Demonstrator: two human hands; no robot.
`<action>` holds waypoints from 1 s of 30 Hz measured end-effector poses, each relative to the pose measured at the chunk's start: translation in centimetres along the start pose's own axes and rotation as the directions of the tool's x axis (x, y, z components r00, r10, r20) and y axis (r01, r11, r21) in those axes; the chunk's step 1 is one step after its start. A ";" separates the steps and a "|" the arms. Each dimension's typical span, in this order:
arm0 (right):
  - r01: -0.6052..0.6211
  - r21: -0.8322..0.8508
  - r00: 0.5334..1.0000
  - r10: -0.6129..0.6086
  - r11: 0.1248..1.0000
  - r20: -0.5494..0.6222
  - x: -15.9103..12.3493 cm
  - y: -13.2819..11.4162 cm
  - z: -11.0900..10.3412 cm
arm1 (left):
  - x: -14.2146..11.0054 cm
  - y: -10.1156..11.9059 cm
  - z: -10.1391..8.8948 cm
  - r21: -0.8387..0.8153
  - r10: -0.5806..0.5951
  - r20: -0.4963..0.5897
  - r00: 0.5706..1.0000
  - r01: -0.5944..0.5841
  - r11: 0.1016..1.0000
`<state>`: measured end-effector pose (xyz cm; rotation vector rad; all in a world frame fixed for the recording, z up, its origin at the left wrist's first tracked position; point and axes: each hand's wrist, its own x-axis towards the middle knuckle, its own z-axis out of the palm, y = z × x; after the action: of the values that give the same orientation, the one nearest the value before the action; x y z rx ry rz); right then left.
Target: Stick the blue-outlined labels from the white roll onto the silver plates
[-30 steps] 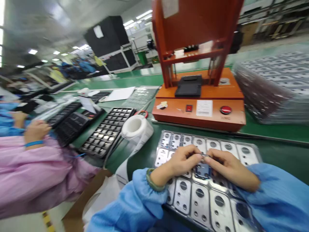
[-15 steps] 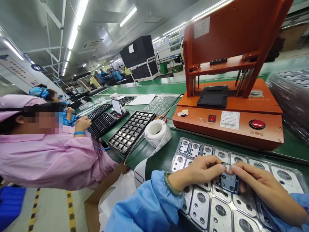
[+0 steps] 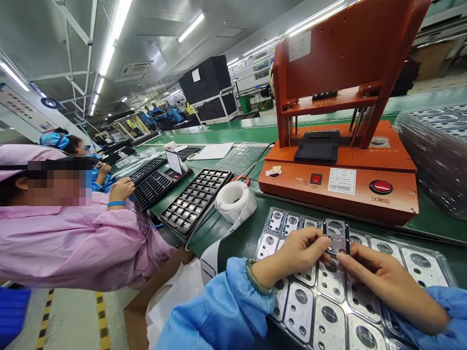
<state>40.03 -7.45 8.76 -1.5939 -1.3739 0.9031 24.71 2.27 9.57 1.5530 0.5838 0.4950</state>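
Observation:
Between both hands I hold up a small rectangular plate (image 3: pixel 336 234) with rounded corners, a large round window at its top and a dark rim. My left hand (image 3: pixel 305 249) pinches its left edge between thumb and fingers. On the lower right side, my right hand (image 3: pixel 375 274) grips it, the thumb in front. Just below lies a clear plastic tray (image 3: pixel 450 274) whose pockets hold many similar silver plates (image 3: pixel 302 307). Several plates at its far left have blue edges. My forearms hide part of the tray.
An orange press (image 3: pixel 335 180) with a red button stands behind the tray. To its left are a roll of white labels (image 3: pixel 235 199) and a black compartment tray (image 3: pixel 197 198). Wrapped plates (image 3: pixel 434 146) lie at right. A person in pink (image 3: pixel 83 238) sits at left.
The plate has been tilted up and raised, so its face with the round window now shows upright. Both hands have shifted their hold to its sides. The view has moved slightly.

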 end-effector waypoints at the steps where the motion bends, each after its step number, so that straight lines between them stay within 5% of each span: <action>1: 0.000 -0.021 1.000 0.000 1.000 0.004 -0.1 0.1 0.1 | 0.1 -0.1 0.0 -0.019 -0.007 0.002 1.000 0.007 1.000; 12: 0.050 -0.054 0.998 -0.048 0.997 0.036 0.0 0.4 0.3 | 0.4 -1.0 -0.2 0.040 0.012 -0.021 1.000 -0.012 0.999; 19: 0.149 -0.194 0.966 -0.185 0.969 -0.180 0.1 -0.3 0.3 | 0.9 -0.6 -0.6 0.007 0.003 -0.105 0.994 -0.003 1.000; 23: 0.078 -0.223 0.929 -0.152 0.972 -0.337 0.5 -0.2 0.3 | 1.4 -0.7 -0.9 0.174 0.005 -0.153 0.988 0.022 0.985; 30: 0.177 -0.351 0.906 -0.291 0.920 -0.308 0.9 -0.3 0.4 | 1.2 -0.6 -1.0 0.349 0.077 -0.099 0.992 -0.037 0.937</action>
<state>39.68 -6.50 8.85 -1.6765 -1.4567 0.2347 24.96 3.79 9.02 1.8904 0.7431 0.5464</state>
